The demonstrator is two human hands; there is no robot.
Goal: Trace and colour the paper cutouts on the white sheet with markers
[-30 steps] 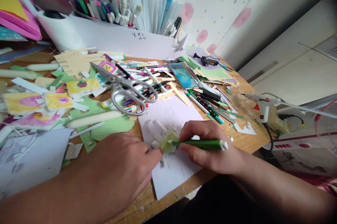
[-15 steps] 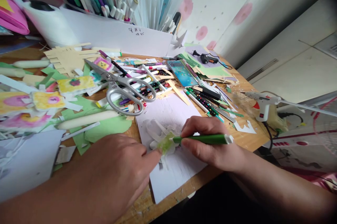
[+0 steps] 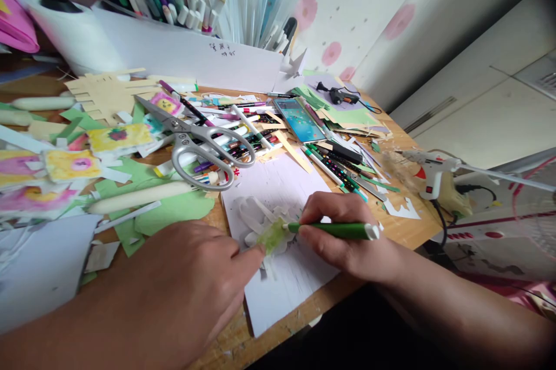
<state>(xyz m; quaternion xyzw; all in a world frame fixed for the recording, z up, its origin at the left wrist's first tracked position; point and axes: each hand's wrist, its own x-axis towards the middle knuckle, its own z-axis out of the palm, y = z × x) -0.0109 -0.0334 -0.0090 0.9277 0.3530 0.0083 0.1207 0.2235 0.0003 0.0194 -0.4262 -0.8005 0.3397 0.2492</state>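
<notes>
My right hand (image 3: 343, 237) is closed round a green marker (image 3: 343, 230), its tip touching the green-coloured middle of a white cut-paper piece (image 3: 271, 235). That piece lies on a white sheet (image 3: 278, 295) at the table's front edge. From the left, my left hand (image 3: 212, 277) reaches in with a fingertip on the lower left edge of the green patch. Its other fingers are curled under, and whether they hold anything is hidden.
Silver scissors (image 3: 200, 147) lie across loose pens and paper scraps. Behind are a phone (image 3: 299, 120) and a white box (image 3: 182, 57) of markers. A white glue gun (image 3: 434, 172) is at the right, a black one (image 3: 341, 95) farther back.
The marker tip has shifted slightly on the green patch. My left hand stays on the paper piece. The whole view has moved a little.
</notes>
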